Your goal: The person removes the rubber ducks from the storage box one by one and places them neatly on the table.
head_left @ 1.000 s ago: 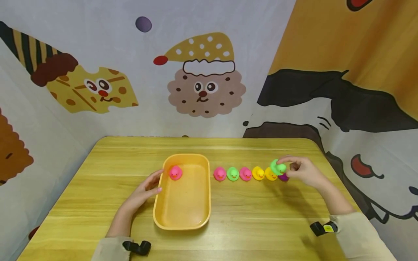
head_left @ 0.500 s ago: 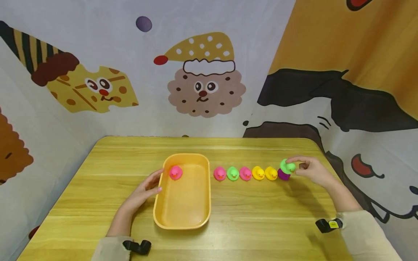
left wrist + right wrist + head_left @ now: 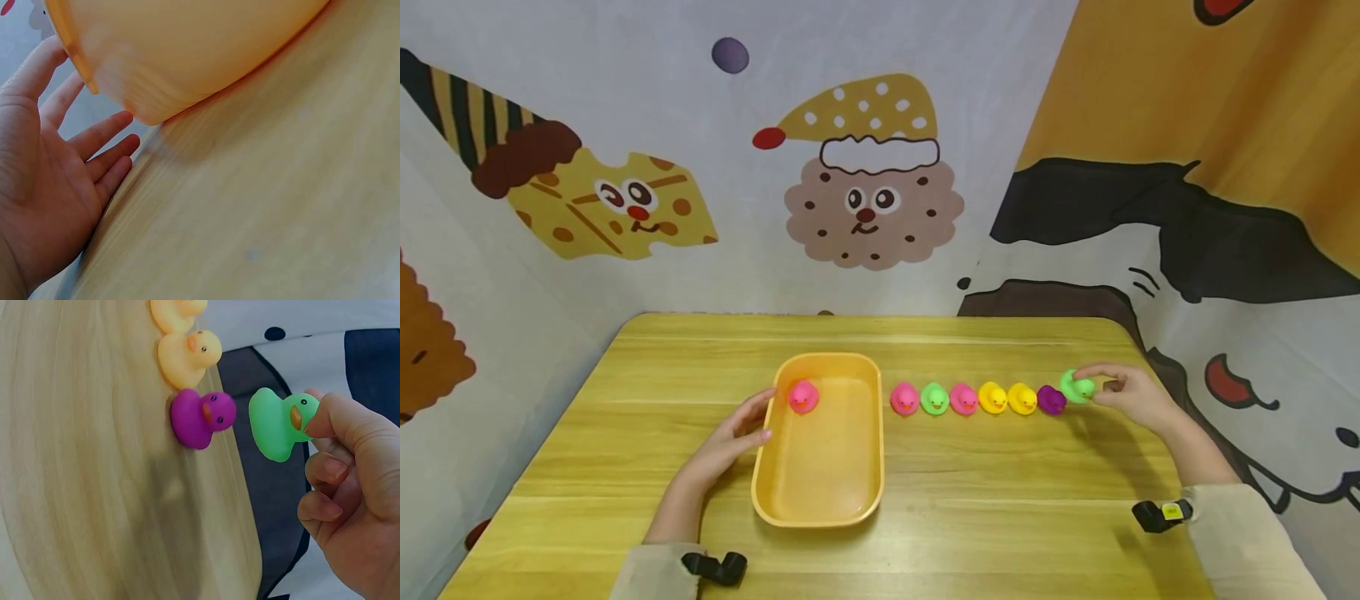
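Observation:
My right hand (image 3: pixel 1133 397) pinches a green rubber duck (image 3: pixel 1078 387) between thumb and fingertips. In the right wrist view the green duck (image 3: pixel 274 425) is held above table level, beside a purple rubber duck (image 3: pixel 199 419). That purple duck ends a row on the table, with two yellow ducks (image 3: pixel 993 398), two pink ducks (image 3: pixel 906 400) and another green duck (image 3: pixel 935 400) to its left. My left hand (image 3: pixel 730 437) rests at the left rim of an orange-yellow tray (image 3: pixel 820 479), fingers spread loosely against its side. Inside the tray, near its far left corner, sits a pink duck (image 3: pixel 803 397).
A wooden table (image 3: pixel 985 517) carries everything, its far edge close to a cartoon-printed cloth (image 3: pixel 700 283). The table's right edge slants past my right forearm. Black wrist cameras (image 3: pixel 715 569) are strapped over both sleeves.
My right hand has carried the green duck rightward, from over the last yellow duck, across the purple one, to its right side. The left hand and tray have stayed put.

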### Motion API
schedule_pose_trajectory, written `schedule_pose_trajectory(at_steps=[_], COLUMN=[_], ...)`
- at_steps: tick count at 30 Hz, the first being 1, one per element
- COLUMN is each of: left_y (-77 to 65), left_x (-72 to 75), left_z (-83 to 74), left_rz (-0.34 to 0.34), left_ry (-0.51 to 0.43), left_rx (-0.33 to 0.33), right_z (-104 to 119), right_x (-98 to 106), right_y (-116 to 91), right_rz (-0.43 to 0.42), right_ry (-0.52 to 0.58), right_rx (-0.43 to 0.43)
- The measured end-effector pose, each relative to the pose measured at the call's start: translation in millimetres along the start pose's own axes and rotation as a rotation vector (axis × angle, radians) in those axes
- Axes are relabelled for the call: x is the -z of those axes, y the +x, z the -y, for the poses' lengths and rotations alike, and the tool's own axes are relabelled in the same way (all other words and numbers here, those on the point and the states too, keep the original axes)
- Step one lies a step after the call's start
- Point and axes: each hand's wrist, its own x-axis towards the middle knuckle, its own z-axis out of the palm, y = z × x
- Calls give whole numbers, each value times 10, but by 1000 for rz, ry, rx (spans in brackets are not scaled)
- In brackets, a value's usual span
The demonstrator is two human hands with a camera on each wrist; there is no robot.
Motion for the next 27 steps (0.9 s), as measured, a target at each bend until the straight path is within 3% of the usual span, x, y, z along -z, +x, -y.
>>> schedule_pose_trajectory(at_steps=[15, 27], left_y=[-7, -4], left_x=[-2, 12], left_z=[8, 23], left_rz=[4, 5], left_ry=[-12, 3], left_rx=[11, 8], right_z=[-189, -346], right_x=[30, -49], right_y=[-29, -35], right_rz=[17, 7], right_ry=[-51, -12], right_rx=[-134, -112])
